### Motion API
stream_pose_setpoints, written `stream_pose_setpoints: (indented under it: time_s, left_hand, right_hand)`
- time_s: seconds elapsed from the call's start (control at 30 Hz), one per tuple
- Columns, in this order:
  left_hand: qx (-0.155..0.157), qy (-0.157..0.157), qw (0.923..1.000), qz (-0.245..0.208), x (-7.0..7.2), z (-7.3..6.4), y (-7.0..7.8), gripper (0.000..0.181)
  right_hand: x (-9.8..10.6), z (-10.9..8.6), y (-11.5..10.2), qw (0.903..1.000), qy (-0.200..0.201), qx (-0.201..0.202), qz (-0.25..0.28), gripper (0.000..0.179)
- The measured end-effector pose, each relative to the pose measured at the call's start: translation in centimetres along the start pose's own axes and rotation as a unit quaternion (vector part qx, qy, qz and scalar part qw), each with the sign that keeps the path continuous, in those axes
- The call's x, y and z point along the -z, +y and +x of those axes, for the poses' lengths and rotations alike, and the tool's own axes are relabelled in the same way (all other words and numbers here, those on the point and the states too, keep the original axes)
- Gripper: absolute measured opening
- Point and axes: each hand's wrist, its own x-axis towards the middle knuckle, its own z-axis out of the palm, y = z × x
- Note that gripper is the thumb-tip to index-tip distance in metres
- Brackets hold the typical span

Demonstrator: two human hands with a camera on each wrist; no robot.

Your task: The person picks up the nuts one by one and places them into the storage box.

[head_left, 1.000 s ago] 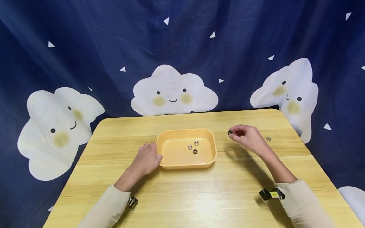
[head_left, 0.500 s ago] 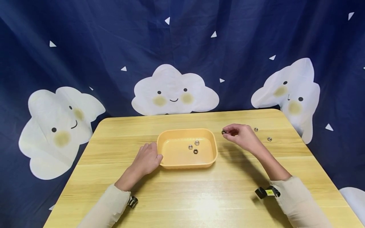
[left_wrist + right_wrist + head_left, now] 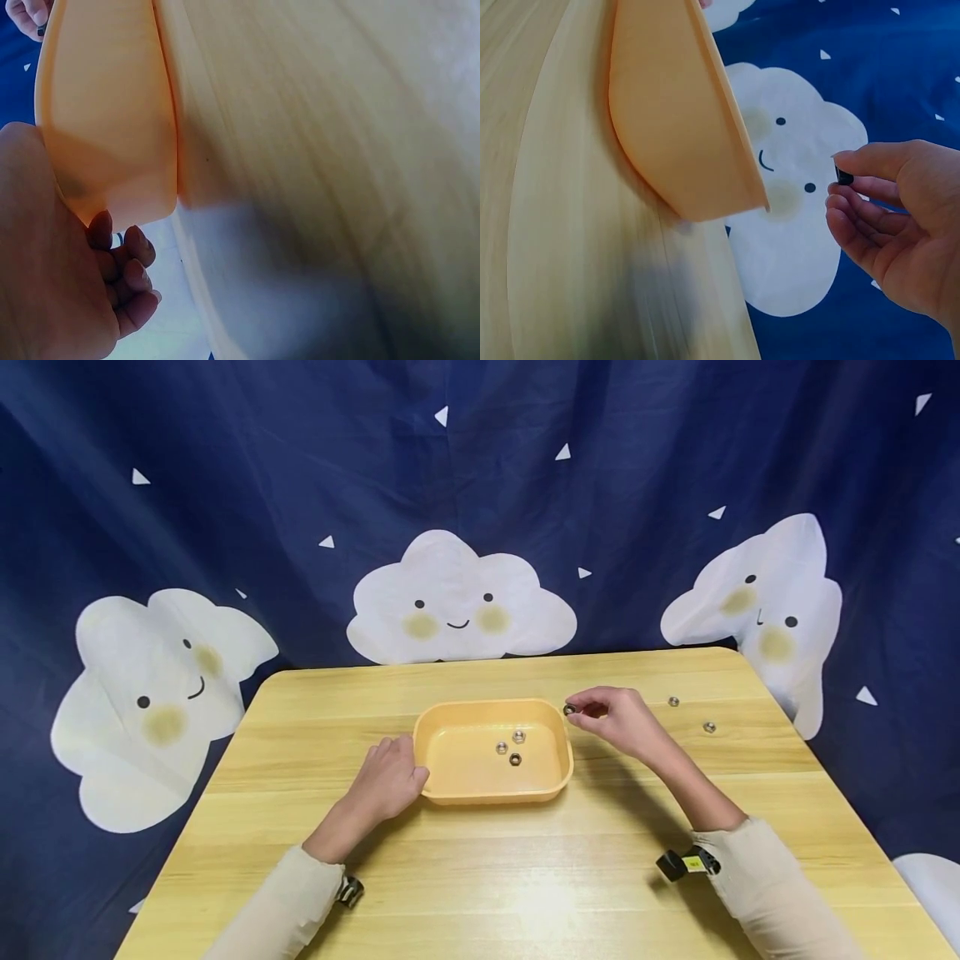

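Note:
A dark hex nut (image 3: 570, 710) is pinched between the thumb and fingertips of my right hand (image 3: 617, 720), at the back right corner of a shallow orange tray (image 3: 480, 797). In the right wrist view the dark nut (image 3: 844, 177) shows partly, between thumb and index finger. My left hand (image 3: 386, 778) grips the tray's left end, thumb over the rim; in the left wrist view the fingers (image 3: 127, 277) curl below its outer wall. Inside the tray lie two silver nuts, one farther back (image 3: 519, 737) and one to its left (image 3: 502, 748), plus a dark nut (image 3: 515, 760).
Two more silver nuts lie on the wooden table (image 3: 480, 877) to the right, one behind my right hand (image 3: 673, 702) and the other nearer the right edge (image 3: 709, 727). A navy curtain (image 3: 480, 468) with smiling clouds hangs behind the table's back edge.
My right hand has moved left with the dark nut, from the table's right side to the tray's rim, uncovering a silver nut behind it. The left hand has stayed on the tray.

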Motion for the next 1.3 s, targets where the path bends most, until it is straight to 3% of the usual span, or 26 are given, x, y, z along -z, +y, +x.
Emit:
stream_pose_setpoints:
  time_s: [0.63, 1.07, 1.3]
  left_hand:
    - [0.005, 0.001, 1.0, -0.002, 0.0, -0.1, 0.1, 0.015]
    - [0.007, 0.004, 1.0, 0.005, -0.2, 0.0, 0.1, 0.017]
    - [0.005, 0.008, 1.0, 0.003, -0.1, 0.0, 0.2, 0.016]
  right_hand:
    - [-2.1, 1.2, -1.5, 0.9991, -0.012, 0.037, 0.014, 0.018]
    - [-3.7, 1.7, -2.0, 0.9977, -0.057, 0.028, 0.024, 0.014]
    - [-4.4, 2.1, -2.1, 0.9948, -0.099, 0.023, 0.004, 0.016]
